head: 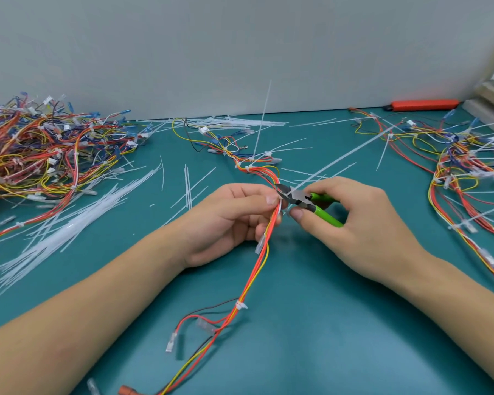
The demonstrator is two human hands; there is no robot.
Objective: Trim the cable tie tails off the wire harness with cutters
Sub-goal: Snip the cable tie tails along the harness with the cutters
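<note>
An orange utility knife (422, 105) lies on the teal mat (325, 323) against the grey wall (240, 47).

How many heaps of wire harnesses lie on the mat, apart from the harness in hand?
2: one big heap at far left, one heap at right, running out of frame. The left hand holds the harness; more may lie off-frame.

Two hands (234, 220) — one cutters (305, 199)

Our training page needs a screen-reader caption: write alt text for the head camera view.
A left hand pinches a wire harness while the right hand holds green-handled cutters at a white cable tie tail; harness piles and cut tails litter the teal mat.
</note>
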